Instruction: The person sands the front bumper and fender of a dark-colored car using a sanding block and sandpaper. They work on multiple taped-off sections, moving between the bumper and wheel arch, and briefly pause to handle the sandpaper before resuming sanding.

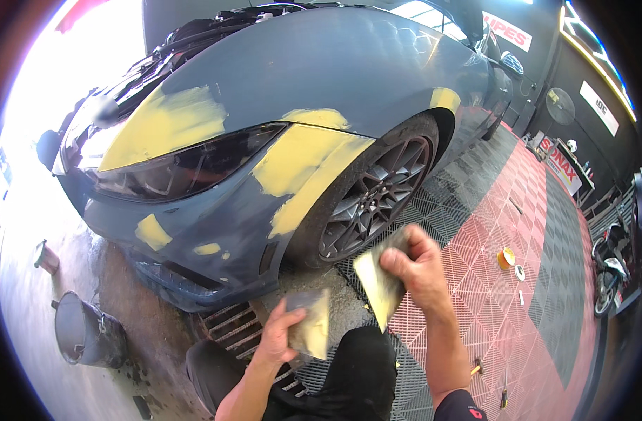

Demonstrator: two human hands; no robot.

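My left hand (277,337) grips a flat filler spreader (315,324) smeared with yellowish putty. To its right and a little higher, my right hand (420,274) pinches a second filler spreader (377,286), whose edge is coated yellow. The two spreaders are apart, both in front of a dark grey car's front wheel (372,202). Yellow filler covers a large patch of the fender (310,160) beside the headlight (195,168). Another broad filler patch (170,126) lies above the headlight, and smaller spots (153,232) mark the bumper.
A black bucket (89,333) and a small can (46,257) stand on the left floor. A metal drain grate (233,330) lies near my knees. On the red and grey floor tiles at right are a yellow-orange tin (505,258), a round lid (519,272) and a screwdriver (504,398).
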